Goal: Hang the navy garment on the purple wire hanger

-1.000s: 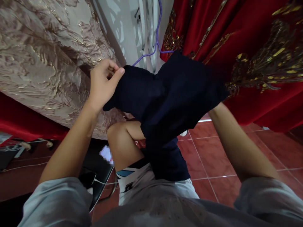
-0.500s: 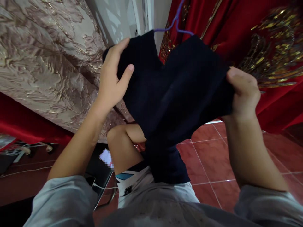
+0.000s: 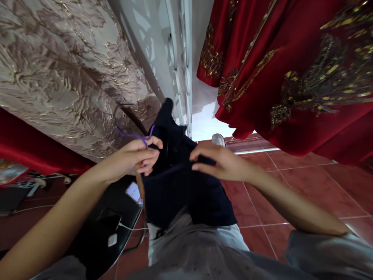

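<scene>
A dark navy garment (image 3: 180, 186) lies bunched over my lap, its far end pointing up toward the wall. My left hand (image 3: 142, 157) is at its left edge, fingers curled at a thin purple hanger (image 3: 131, 134). Part of the hanger passes behind or into the cloth, so its full shape is hidden. My right hand (image 3: 218, 161) is over the right side of the garment, fingers bent with a gap between thumb and fingers. Nothing shows in that gap but dark cloth behind it.
Embroidered red cloth (image 3: 256, 77) hangs at the right, and textured pinkish-beige fabric (image 3: 58, 77) hangs at the left. A black seat (image 3: 96, 241) on my left bears a lit phone (image 3: 133, 191), a dark phone (image 3: 109, 218) with a white cable, and a small white case (image 3: 112, 240).
The garment has come down from being held up and spread between both hands to lying on my lap. Both hands have moved inward and lower, and the hanger has shifted left.
</scene>
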`<action>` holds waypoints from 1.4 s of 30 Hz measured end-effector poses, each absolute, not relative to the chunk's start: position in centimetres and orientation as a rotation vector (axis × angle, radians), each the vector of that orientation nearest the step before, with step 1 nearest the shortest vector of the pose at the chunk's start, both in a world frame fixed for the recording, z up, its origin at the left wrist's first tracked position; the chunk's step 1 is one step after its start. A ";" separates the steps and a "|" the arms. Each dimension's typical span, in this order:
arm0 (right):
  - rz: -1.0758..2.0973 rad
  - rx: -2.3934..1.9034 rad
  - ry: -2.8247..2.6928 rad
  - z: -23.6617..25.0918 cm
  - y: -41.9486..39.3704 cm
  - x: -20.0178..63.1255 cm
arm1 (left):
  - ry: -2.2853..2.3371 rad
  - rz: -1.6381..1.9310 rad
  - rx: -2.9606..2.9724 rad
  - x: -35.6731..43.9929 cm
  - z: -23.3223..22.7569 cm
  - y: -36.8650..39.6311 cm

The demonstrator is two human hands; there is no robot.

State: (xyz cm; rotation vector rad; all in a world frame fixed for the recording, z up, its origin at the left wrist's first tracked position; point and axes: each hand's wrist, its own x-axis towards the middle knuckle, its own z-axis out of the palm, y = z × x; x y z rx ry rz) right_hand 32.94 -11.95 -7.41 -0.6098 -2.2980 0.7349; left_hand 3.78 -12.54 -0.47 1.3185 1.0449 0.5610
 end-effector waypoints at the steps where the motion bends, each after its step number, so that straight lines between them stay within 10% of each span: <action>1: 0.635 -0.669 -2.198 -7.5 -11.1 33.2 | 1.080 0.482 1.387 2.9 -0.3 -12.6; 11: 1.325 -0.877 -1.659 -9.1 -5.4 34.2 | 1.314 1.103 2.124 0.3 0.7 -8.5; 16: 1.002 -0.831 -1.149 -3.7 -1.1 35.2 | 1.295 1.822 2.493 1.7 -0.7 -7.1; 21: 0.731 -0.778 -1.017 -1.2 0.2 37.1 | 1.397 1.302 2.725 3.8 -2.6 -8.0; 26: 0.699 -0.748 -0.968 -5.2 -3.7 38.2 | 1.563 1.081 2.573 5.2 -5.4 -8.2; 42: 0.329 -1.160 -0.713 -15.3 -11.9 30.2 | 1.400 1.885 1.353 13.0 -13.6 -14.1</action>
